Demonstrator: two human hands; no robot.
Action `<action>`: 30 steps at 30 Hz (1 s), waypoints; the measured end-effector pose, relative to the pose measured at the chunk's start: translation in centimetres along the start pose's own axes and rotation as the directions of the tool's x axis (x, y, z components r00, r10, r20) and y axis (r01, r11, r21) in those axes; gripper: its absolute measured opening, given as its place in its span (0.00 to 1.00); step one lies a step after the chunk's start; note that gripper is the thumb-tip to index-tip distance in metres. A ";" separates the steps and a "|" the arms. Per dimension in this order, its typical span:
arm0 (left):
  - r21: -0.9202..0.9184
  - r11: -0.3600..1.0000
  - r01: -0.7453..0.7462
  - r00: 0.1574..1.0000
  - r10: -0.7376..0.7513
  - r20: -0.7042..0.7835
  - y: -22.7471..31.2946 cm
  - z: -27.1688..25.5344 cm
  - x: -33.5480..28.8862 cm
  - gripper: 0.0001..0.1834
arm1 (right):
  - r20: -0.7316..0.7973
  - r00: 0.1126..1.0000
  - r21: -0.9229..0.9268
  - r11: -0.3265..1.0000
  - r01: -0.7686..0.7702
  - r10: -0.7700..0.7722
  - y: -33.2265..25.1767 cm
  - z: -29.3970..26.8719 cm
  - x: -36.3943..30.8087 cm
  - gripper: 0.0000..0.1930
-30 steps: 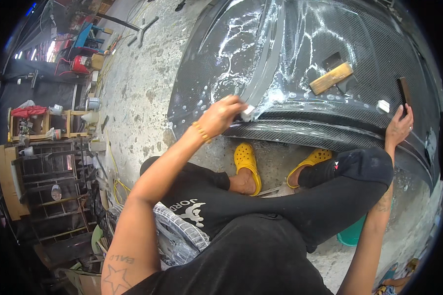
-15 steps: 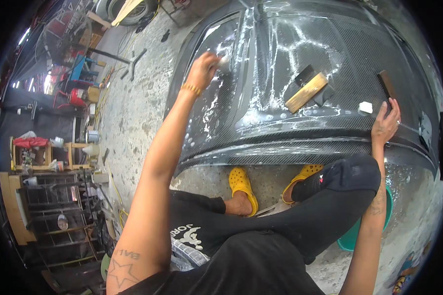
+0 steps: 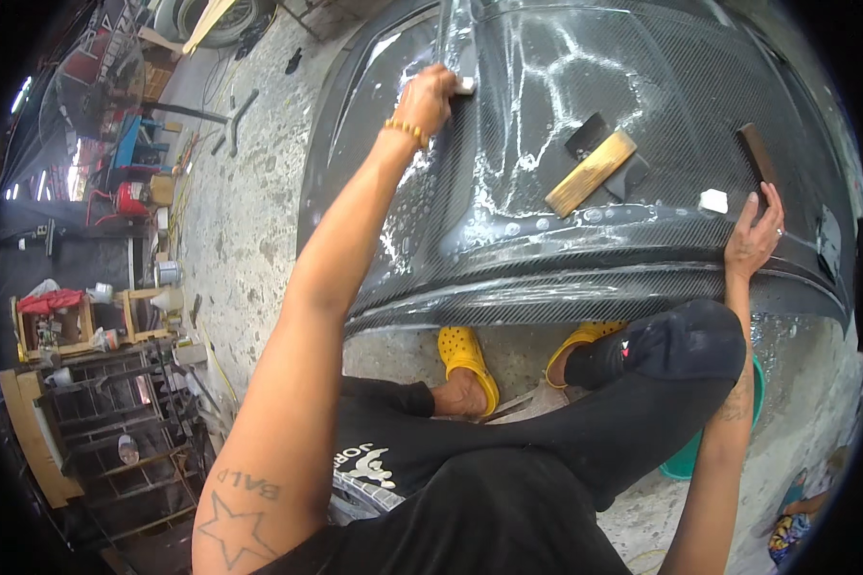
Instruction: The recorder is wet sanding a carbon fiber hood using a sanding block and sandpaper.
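Note:
A wet, dark carbon-weave car hood (image 3: 681, 105) lies in front of me, streaked with whitish water and foam. My left hand (image 3: 430, 99) is closed around a small white block (image 3: 465, 86), which meets the raised ridge on the hood's left part. On the near right, my right hand (image 3: 756, 235) rests flat with its fingers stretched, holding nothing. Just beyond its fingertips lies a dark brown bar (image 3: 756, 153). Beside that hand sits another white block (image 3: 712, 201). Mid-hood, a yellowish wooden block (image 3: 591, 173) lies over dark sheet-like pieces (image 3: 627, 180).
A green tub (image 3: 681, 462) stands on the concrete floor by my right leg. My feet, in yellow clogs (image 3: 467, 364), are below the hood's near edge. Wooden shelving (image 3: 43, 431) with cans and clutter lines the left, and a tire (image 3: 222, 21) lies at far left.
My left hand has moved right and a little farther away with the white block, from the left panel to the ridge. My right hand stays in place on the hood.

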State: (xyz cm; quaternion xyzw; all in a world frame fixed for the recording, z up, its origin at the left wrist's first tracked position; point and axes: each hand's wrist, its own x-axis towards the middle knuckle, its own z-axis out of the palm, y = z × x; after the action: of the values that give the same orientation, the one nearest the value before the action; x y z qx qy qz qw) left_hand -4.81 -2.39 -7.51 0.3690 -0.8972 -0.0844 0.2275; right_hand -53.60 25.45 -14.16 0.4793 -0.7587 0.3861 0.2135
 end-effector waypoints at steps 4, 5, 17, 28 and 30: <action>-0.077 0.997 -0.008 0.994 0.016 0.109 6.8 -3.4 -12.7 0.23 | 0.014 1.000 -0.014 1.000 -0.006 0.006 0.9 0.6 -0.2 0.19; -0.056 0.998 0.009 0.988 0.000 0.152 8.5 -4.8 -16.1 0.25 | 0.013 1.000 -0.025 0.999 -0.020 0.021 1.0 0.7 -0.1 0.20; 0.216 0.846 0.487 0.811 -0.530 0.249 3.3 -24.4 -38.5 0.13 | 0.031 0.999 -0.063 0.998 -0.029 0.031 1.5 2.0 0.1 0.21; 0.199 0.978 -0.056 0.994 0.035 0.106 -3.5 -4.7 2.8 0.14 | -0.001 1.000 0.017 1.000 0.004 -0.004 -0.2 0.8 0.0 0.18; 0.224 0.974 0.044 0.998 -0.055 0.041 -4.3 -2.8 6.7 0.13 | 0.009 1.000 0.033 0.999 -0.004 0.004 -0.7 0.7 -0.1 0.18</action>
State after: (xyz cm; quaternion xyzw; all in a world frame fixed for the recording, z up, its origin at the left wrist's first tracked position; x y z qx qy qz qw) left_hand -5.06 -10.12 -4.11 0.4124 -0.8966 0.0024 0.1614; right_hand -52.93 24.83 -14.42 0.4831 -0.7540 0.3969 0.2013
